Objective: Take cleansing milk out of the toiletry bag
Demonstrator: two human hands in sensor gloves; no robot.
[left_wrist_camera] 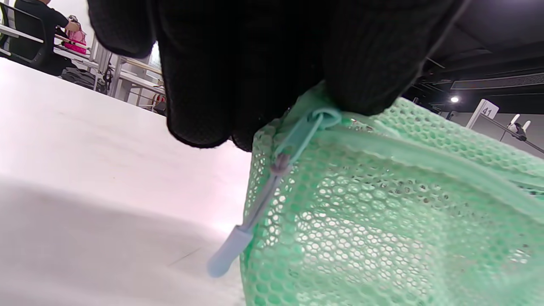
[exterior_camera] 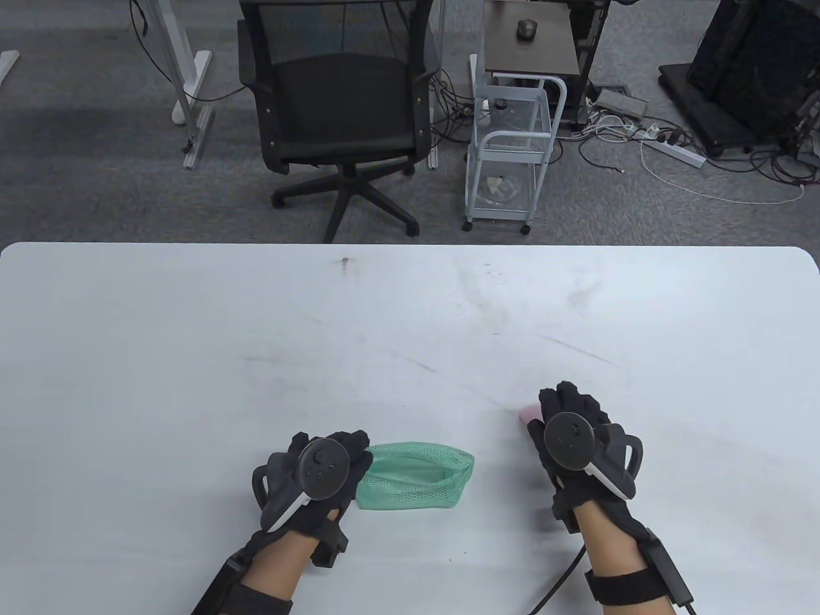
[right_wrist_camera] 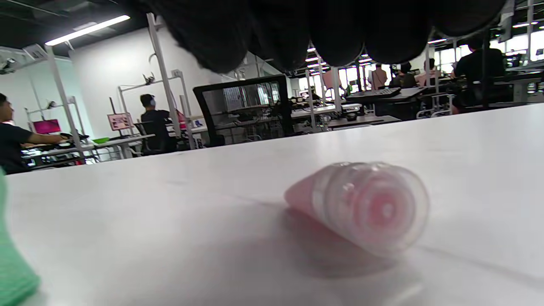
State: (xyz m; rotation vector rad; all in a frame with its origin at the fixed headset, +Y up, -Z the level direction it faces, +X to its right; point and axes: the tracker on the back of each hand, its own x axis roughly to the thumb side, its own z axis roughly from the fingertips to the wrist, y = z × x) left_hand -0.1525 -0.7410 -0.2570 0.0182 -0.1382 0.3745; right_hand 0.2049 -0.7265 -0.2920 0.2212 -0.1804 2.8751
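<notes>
**Cleansing milk out, bag pinned**

Your left hand (exterior_camera: 314,477) pinches the green mesh toiletry bag (exterior_camera: 416,477) at its zipper end, likely to steady it. Your right hand (exterior_camera: 570,435) hovers over the pink cleansing milk (right_wrist_camera: 361,206), lying on the desk (exterior_camera: 410,320) beside the bag; fingers loose, not gripping. No label is readable.

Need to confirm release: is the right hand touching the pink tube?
Apart. Right wrist view shows the pink tube lying on the table, right hand fingers clear above it.
</notes>
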